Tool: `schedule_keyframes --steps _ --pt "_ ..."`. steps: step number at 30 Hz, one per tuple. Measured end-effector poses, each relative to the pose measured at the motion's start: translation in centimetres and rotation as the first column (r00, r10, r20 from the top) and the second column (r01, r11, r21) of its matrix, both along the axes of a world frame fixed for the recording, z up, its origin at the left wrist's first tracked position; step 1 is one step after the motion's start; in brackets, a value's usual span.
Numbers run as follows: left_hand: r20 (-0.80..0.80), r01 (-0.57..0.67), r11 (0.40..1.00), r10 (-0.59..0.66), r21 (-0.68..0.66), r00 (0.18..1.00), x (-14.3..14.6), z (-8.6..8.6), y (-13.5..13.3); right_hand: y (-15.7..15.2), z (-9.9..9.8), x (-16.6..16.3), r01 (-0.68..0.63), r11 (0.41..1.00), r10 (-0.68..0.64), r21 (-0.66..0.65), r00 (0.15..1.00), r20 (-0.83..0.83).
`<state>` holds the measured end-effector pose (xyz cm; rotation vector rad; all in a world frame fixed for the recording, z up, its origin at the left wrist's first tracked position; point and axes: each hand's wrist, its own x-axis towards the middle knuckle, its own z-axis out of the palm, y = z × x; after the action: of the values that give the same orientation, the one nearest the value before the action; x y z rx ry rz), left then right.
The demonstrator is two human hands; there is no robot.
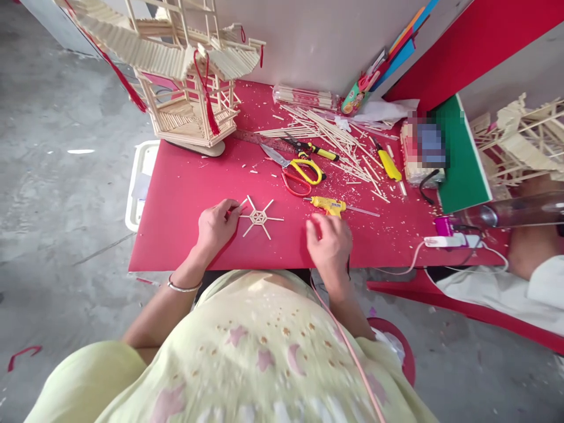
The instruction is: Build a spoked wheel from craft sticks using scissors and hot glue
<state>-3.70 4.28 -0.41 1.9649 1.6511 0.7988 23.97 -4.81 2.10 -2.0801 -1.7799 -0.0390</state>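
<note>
The six-armed stick star [258, 218] lies on the desk [176, 191] just right of the left hand [217, 224], fingers bunched; the right hand [330, 242] curls just beside the glue gun [328, 204]; whether either grips anything I cannot tell

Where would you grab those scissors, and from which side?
Probably by the red loop and yellow loop, from the person's near side: the scissors lie with these handles toward the person, blades pointing away to the left.
</note>
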Motion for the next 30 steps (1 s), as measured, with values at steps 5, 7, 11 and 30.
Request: schedule_keyframes --steps 5,7,11,30 --pt "0.042 -0.006 0.999 0.007 -0.032 0.999 -0.1 0.0 -0.2 0.6 -1.2 -4.9 -0.374 0.921 0.358 -0.112 0.923 -0.141" --pt "0.049 0.012 0.999 -0.010 -0.048 0.999 -0.2 -0.1 -0.3 1.0 -1.8 -5.4 -0.356 0.928 0.342 -0.109 0.930 -0.133" --pt "0.068 0.042 0.998 -0.039 -0.055 0.997 -0.1 0.0 0.1 1.6 -2.0 -5.0 -0.338 0.935 0.324 -0.104 0.937 -0.132" --pt "-0.011 0.251 0.968 -0.251 -0.007 0.968 0.5 0.7 2.1 2.8 -2.4 -5.0 -0.333 0.934 0.311 -0.129 0.936 -0.163"
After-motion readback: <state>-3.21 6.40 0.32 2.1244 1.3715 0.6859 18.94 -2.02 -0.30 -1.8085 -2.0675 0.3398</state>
